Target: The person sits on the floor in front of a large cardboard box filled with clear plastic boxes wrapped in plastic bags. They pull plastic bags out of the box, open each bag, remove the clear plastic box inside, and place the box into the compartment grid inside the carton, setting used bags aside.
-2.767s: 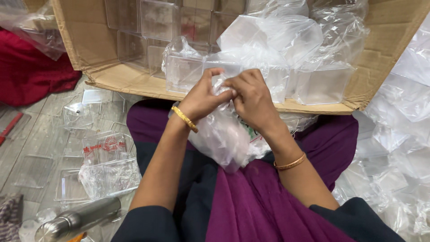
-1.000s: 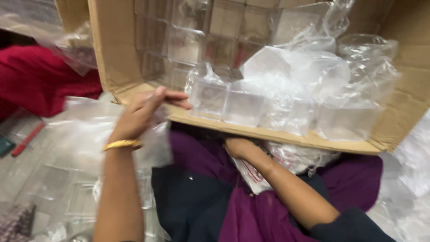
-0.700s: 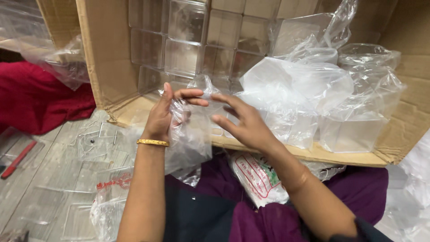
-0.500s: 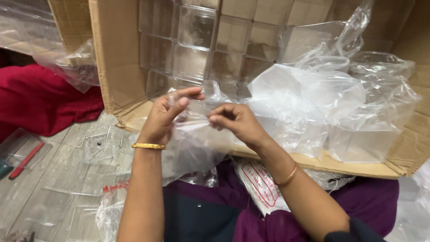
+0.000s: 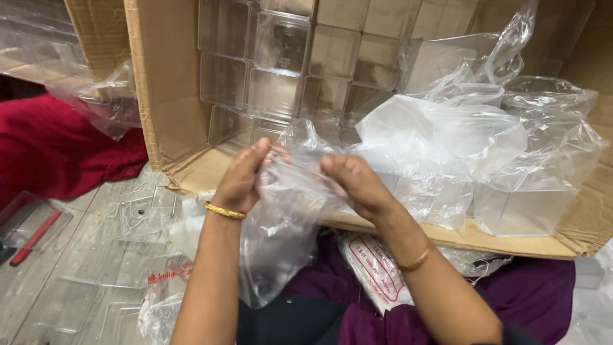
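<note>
A red pen [image 5: 35, 237] lies far left on the grey wooden floor [image 5: 57, 300]. The left hand [image 5: 242, 182] and right hand [image 5: 357, 185] each pinch the top of a thin, crinkly clear plastic bag [image 5: 281, 243]. It hangs long-ways down, mouth up, near the big brown cardboard box [image 5: 166, 89] of clear square plastic boxes [image 5: 281, 45].

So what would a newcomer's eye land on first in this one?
Both hands, the left hand and the right hand, pinch a clear plastic bag at centre frame, above the lap. Behind them a big cardboard box lies on its side, with clear plastic boxes stacked inside and bagged ones piled at its right.
</note>
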`<action>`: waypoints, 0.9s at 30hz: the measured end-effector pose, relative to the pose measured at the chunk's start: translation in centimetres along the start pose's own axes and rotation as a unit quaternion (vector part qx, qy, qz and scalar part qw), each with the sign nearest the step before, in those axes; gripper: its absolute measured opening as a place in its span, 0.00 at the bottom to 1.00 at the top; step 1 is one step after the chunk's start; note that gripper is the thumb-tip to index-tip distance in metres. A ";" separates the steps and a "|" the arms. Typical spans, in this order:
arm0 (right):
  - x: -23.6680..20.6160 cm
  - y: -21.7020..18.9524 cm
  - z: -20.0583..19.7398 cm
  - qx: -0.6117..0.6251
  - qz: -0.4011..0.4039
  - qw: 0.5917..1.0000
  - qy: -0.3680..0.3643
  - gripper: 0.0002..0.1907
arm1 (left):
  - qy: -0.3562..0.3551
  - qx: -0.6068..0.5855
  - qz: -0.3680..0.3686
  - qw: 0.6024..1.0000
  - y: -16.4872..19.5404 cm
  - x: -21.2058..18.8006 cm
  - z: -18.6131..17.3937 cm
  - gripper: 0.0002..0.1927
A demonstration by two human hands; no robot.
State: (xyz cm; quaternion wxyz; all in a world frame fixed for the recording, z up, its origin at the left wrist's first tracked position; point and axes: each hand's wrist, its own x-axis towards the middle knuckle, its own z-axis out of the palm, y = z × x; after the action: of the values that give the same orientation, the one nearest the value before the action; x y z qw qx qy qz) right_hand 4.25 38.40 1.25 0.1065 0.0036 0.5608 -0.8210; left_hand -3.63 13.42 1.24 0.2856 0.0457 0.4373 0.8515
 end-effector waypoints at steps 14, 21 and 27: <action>1.2 -2.1 0.6 -0.614 -0.128 0.763 0.155 0.19 | 0.215 0.611 0.216 0.730 -4.0 1.8 -0.4 0.17; -2.5 -1.1 4.7 -0.697 -0.142 0.684 0.161 0.26 | 0.200 0.581 0.203 0.762 -6.3 2.8 -1.2 0.18; -5.0 -2.5 6.8 -0.591 -0.284 0.737 0.168 0.23 | 0.173 0.489 0.173 0.837 -2.9 -1.7 0.6 0.18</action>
State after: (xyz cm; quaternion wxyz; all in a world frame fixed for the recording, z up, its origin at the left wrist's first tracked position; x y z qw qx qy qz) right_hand 9.43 33.82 6.75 -0.2465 -0.0815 0.9169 -0.3031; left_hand -0.77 14.31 -0.30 -0.0062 0.1057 0.8239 0.5567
